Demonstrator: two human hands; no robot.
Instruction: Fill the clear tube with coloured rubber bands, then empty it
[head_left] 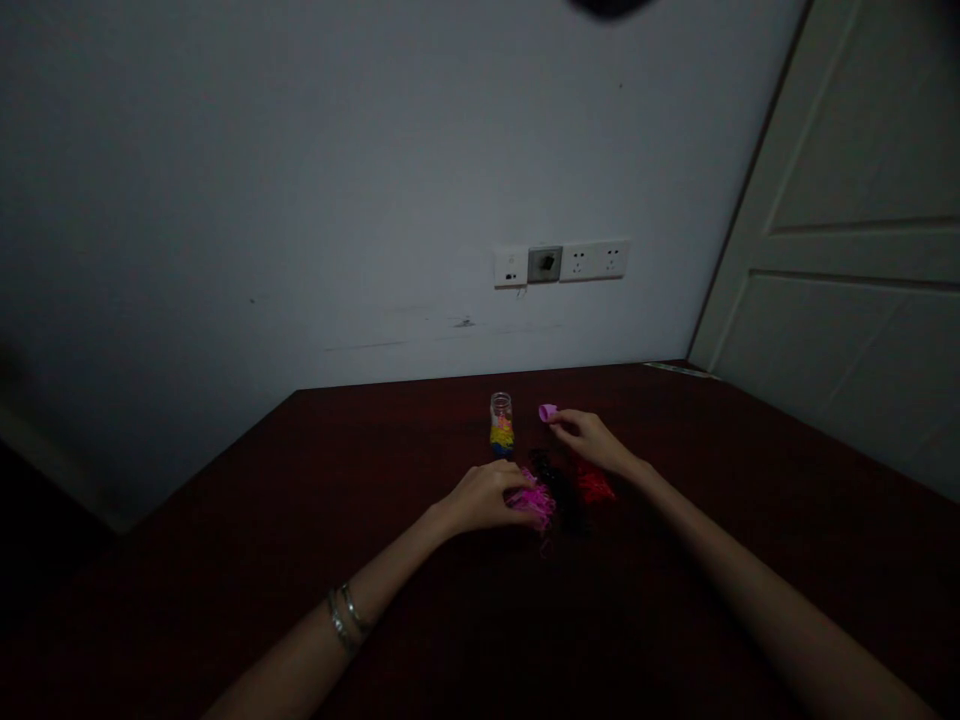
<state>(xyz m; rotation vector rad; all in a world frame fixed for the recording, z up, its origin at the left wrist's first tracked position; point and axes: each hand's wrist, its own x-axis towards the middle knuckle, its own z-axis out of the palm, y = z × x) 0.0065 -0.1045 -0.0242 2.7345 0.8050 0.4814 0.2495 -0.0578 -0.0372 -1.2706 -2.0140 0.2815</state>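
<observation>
From here I can see the clear jar [502, 426] standing upright on the dark red table [390, 430], colored bits layered inside. Right of it, the right hand [589, 437] pinches a small pink piece [548, 412]. Nearer the person than the jar, the left hand [491, 498] curls around a pink pile [534, 502], beside black [555, 478] and red piles [595, 483].

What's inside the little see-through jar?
The jar holds orangey-pink stuff near the middle, yellow below and blue at the bottom. Whatever sits behind those colours is hidden.
</observation>
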